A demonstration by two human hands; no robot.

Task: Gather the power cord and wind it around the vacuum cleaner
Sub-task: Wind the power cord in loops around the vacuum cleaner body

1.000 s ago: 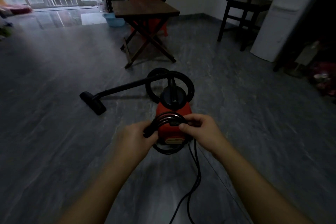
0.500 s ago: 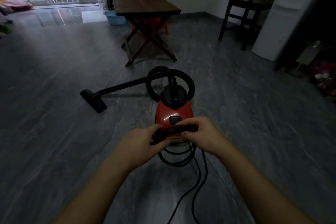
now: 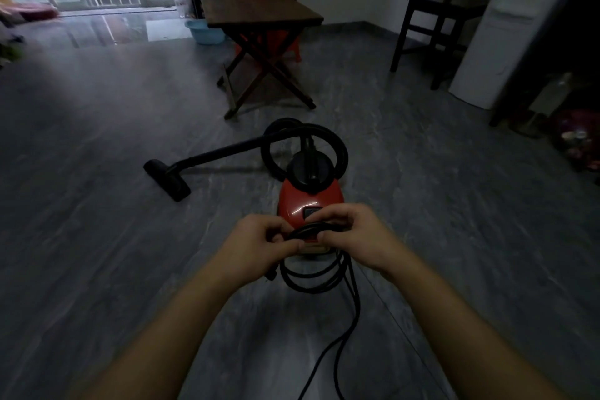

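Left hand (image 3: 256, 247) and right hand (image 3: 355, 237) pinch the coiled power cord (image 3: 311, 227). The blue basin's (image 3: 204, 33) contents cannot be made out.

Red vacuum cleaner (image 3: 308, 201) upright on floor (image 3: 130, 269), black power cord (image 3: 311, 226) at its rear
Cord hung in several loops against the rear end; two loose strands trailed away along the floor

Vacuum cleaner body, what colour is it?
The vacuum cleaner body is red, with a black hose looped on top; the head view shows it best.
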